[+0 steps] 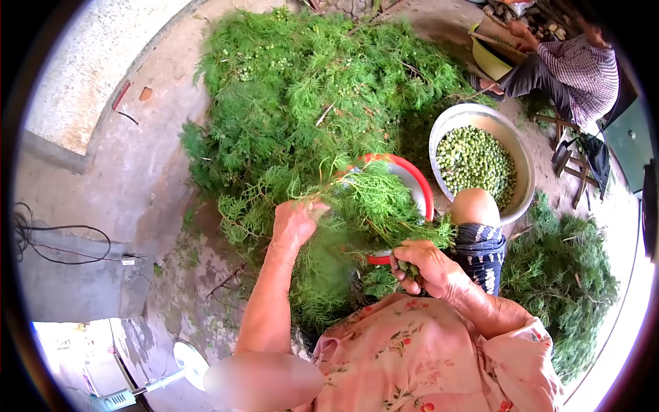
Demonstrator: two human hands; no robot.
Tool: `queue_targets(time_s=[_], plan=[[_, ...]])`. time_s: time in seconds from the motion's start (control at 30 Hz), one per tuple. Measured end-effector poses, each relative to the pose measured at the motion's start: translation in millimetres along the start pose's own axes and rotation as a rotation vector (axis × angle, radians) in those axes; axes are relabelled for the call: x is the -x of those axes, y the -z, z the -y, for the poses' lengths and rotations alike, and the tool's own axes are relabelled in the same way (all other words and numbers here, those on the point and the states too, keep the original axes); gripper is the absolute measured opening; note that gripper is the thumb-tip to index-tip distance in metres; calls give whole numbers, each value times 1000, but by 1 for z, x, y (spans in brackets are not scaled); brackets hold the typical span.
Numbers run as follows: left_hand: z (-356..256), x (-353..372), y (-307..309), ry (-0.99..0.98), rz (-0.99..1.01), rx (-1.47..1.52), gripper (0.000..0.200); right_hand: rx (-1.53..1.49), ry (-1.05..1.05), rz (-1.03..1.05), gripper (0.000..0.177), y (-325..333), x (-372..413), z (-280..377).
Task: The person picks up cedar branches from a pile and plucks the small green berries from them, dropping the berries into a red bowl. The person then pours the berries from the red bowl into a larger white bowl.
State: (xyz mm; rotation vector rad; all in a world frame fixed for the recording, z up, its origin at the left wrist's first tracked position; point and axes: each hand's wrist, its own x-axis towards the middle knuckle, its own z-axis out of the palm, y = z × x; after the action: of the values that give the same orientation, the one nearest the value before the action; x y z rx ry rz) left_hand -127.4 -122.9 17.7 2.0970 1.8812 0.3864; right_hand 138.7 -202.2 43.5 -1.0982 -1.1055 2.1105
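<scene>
My left hand is closed around a feathery conifer branch, whose sprays reach right over a red-rimmed basin. My right hand is curled in front of my body with several small green cones in its fingers, right by the tips of the sprays. Beyond my bent knee stands a wide metal basin that holds many loose green cones. The foliage hides most of the red-rimmed basin.
A big heap of cut conifer branches covers the ground ahead. More branches lie at the right. Another person sits at the far right beside a yellow container. A white fan and a black cable are at the left.
</scene>
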Motion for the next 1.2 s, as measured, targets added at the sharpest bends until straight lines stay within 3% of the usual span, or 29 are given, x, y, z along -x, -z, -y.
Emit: queue_targets(time_s=[0.1, 0.13, 0.17, 0.3, 0.37, 0.4, 0.5, 0.63, 0.67, 0.8, 0.9, 0.93, 1.03, 1.13, 1.2], plan=[[12, -1, -8, -28, -66, 9, 18, -7, -29, -2, 23, -1, 7, 6], [-4, -2, 5, 194, -50, -2, 24, 40, -34, 22, 24, -5, 17, 14], [6, -6, 9, 229, -61, -149, 30, 88, -39, 41, 25, -8, 27, 20], [39, -5, -3, 184, -159, 63, 37, 21, -62, -103, 25, -2, 27, 25], [64, -8, -16, 133, -226, 290, 39, 45, 30, -271, 24, 5, 2, 7], [77, -6, -16, -43, -141, -210, 44, 109, 48, -300, 25, 10, -8, 1], [68, -4, -16, 178, -149, 230, 46, 201, 108, -392, 30, 19, -40, -10], [29, -2, 7, 214, -61, 75, 44, 565, 348, -576, 34, 30, -73, -36], [27, -1, 7, 182, -93, 22, 40, 617, 442, -564, 31, 36, -83, -43], [61, -4, -14, -58, -165, -148, 30, 349, 323, -487, 24, 53, -98, -60], [70, -6, -21, -229, -237, -247, 26, 439, 431, -590, 24, 49, -106, -61], [69, -5, -20, -322, -269, -409, 23, 468, 402, -635, 24, 46, -107, -61], [62, -5, -15, -293, -243, -299, 25, 654, 572, -640, 26, 51, -108, -64], [42, -2, -7, 54, -184, -63, 28, 505, 555, -647, 32, 40, -106, -53], [45, -2, -9, 49, -206, -13, 29, 554, 578, -627, 40, 26, -96, -33]])
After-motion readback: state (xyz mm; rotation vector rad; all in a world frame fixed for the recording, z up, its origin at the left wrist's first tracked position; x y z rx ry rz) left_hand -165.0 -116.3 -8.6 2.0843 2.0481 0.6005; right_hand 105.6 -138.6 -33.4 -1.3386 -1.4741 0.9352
